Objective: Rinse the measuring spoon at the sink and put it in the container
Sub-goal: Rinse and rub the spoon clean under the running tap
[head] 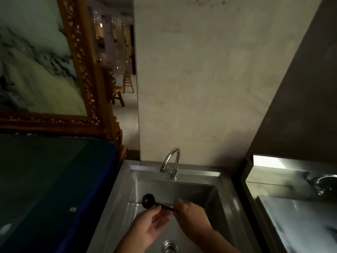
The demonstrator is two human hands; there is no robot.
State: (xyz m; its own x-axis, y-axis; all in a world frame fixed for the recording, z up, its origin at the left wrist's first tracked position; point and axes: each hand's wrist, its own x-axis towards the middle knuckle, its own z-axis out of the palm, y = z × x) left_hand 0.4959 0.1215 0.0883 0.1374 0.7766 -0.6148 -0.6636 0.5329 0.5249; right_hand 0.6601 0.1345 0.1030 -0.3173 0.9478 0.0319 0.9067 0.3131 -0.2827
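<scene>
A dark measuring spoon (148,200) with a round bowl hangs over the steel sink (125,203), its bowl to the left and its handle running right. My right hand (191,216) grips the handle's end. Just under the handle my left hand (151,229) lies palm up with fingers spread, its fingertips touching or almost touching the spoon. The chrome tap (171,161) stands at the sink's back rim, above and behind the spoon; no water stream is visible. No container is in view.
The sink drain (169,247) sits below my hands. A dark blue-edged counter (54,189) lies to the left under a carved wooden-framed panel (80,70). A second steel sink unit (291,207) stands to the right. A plain wall rises behind the tap.
</scene>
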